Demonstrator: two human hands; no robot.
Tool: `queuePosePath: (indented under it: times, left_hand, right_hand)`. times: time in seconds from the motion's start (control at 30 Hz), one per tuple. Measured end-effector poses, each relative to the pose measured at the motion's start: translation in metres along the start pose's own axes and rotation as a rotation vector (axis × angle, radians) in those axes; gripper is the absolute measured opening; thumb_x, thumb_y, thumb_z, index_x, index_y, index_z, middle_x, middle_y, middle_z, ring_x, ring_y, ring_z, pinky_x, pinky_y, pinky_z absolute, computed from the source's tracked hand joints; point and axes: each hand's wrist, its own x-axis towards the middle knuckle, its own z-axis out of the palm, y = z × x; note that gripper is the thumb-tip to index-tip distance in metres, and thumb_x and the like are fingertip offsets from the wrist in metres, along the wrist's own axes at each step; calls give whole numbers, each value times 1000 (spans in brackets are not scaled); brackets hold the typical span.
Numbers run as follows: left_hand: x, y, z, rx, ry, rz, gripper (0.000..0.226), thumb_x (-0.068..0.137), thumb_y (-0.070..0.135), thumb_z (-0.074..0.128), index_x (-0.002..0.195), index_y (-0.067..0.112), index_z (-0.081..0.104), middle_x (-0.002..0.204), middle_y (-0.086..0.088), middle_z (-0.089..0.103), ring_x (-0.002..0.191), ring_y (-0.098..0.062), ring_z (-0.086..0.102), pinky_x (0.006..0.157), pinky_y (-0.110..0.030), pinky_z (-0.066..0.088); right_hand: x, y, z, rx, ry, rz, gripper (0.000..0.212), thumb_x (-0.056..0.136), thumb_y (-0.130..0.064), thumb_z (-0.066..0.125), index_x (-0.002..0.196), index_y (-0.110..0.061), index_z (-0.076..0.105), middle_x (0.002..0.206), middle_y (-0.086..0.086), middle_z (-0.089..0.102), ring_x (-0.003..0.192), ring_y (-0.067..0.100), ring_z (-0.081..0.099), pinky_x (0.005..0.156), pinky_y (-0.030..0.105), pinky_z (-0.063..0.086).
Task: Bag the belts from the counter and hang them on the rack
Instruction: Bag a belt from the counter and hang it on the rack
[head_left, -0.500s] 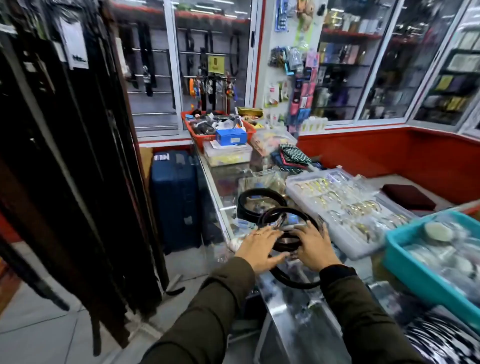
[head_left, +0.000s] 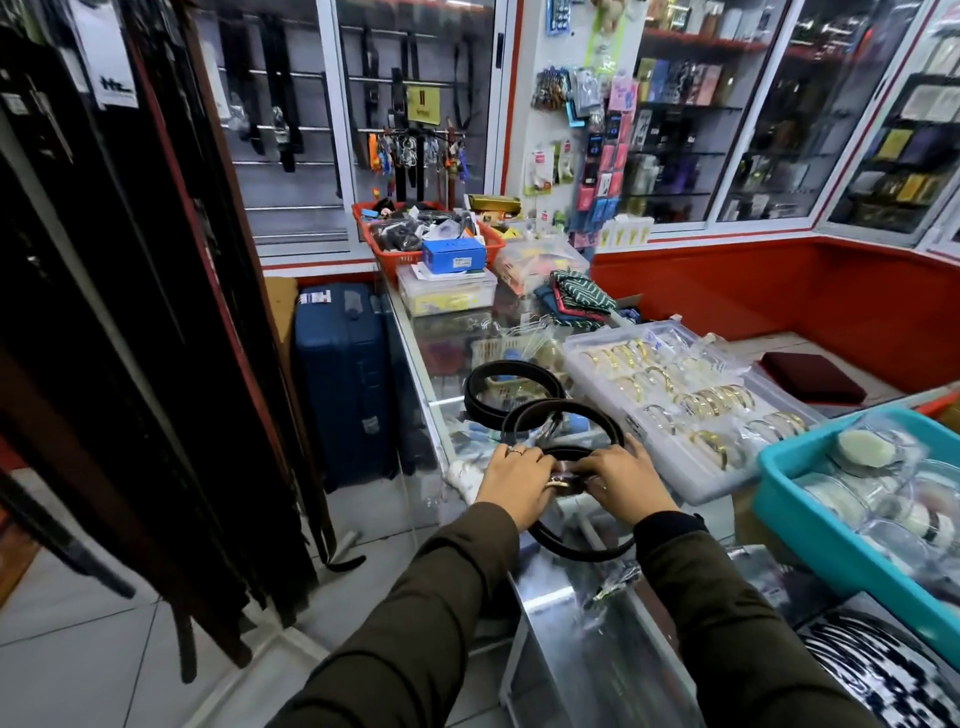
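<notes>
A dark coiled belt (head_left: 563, 410) lies on the glass counter (head_left: 566, 613) in front of me. My left hand (head_left: 517, 483) and my right hand (head_left: 626, 480) both grip it near its metal buckle (head_left: 563, 480), and its lower loop (head_left: 582, 548) hangs over the counter's near edge. A second black coiled belt (head_left: 511, 387) lies just behind it, untouched. On the left hangs a rack of dark belts (head_left: 130, 322).
A clear tray of gold bangles (head_left: 685, 410) sits right of the belts, with a teal bin (head_left: 852, 545) nearer right. A blue suitcase (head_left: 343, 384) stands on the floor beside the counter. Boxes and a red basket (head_left: 415, 234) crowd the counter's far end.
Both hands have drawn slightly closer together over the belt's buckle end; the belt's coils have shifted a little towards me.
</notes>
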Motion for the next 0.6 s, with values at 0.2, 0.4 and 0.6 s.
queuePosePath:
  times: [0.2, 0.4, 0.6]
  left_hand:
    - [-8, -27, -21, -51, 170, 5, 36, 98, 34, 52, 129, 19, 57, 128, -3, 62, 123, -26, 54, 104, -39, 40]
    - [-39, -76, -56, -147, 395, 41, 37, 94, 36, 56, 126, 18, 64, 126, -2, 66, 129, -26, 55, 116, -40, 37]
    - [-95, -125, -83, -433, 673, -153, 43, 94, 36, 64, 134, 23, 58, 142, 2, 51, 139, -19, 46, 118, -33, 39]
  right_hand:
    - [4, -19, -23, 69, 160, -76, 38, 93, -16, 59, 127, -30, 69, 119, 5, 72, 119, 28, 60, 108, 37, 40]
    - [15, -63, -53, 157, 285, -191, 36, 90, -17, 68, 125, -26, 71, 117, 4, 74, 115, 28, 65, 88, 38, 53]
    - [35, -127, -70, 406, 286, -345, 34, 91, -18, 68, 125, -23, 71, 119, 0, 74, 112, 23, 69, 78, 29, 48]
